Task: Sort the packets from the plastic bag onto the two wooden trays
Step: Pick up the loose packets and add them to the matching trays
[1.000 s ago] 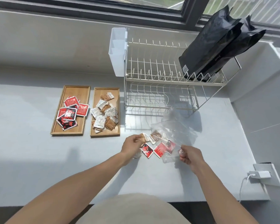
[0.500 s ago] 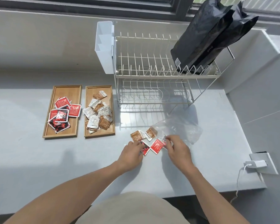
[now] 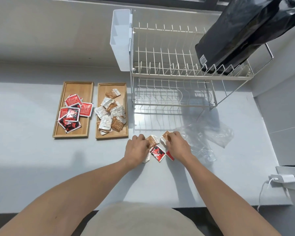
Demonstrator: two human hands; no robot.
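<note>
Both hands have left the plastic bag (image 3: 209,137) since a second ago and now rest on the loose packets on the counter (image 3: 32,159), while the bag lies flat and crumpled just right of them. The left hand (image 3: 136,150) lies palm down with its fingers curled over a brown packet (image 3: 153,141); whether it truly grips it or only presses on it cannot be told. A white packet edge (image 3: 146,159) shows under this hand's near side. The right hand (image 3: 176,145) touches a second brown packet (image 3: 165,136) with its fingertips, and its hold is just as unclear. Between the two hands a red and black packet (image 3: 157,153) lies on the counter, and a red packet (image 3: 169,155) peeks out from under the right hand.

To the far left of the hands stand the two wooden trays side by side. The left tray (image 3: 71,133) holds a pile of red packets (image 3: 74,111). The right tray (image 3: 111,136) holds a heap of brown and white packets (image 3: 111,114).

Behind the hands stands a wire dish rack (image 3: 169,74) with a white plastic holder (image 3: 120,40) hung on its left end and a black bag (image 3: 242,31) leaning on its upper shelf. At the near right a white charger (image 3: 283,178) sits in a wall socket.
</note>
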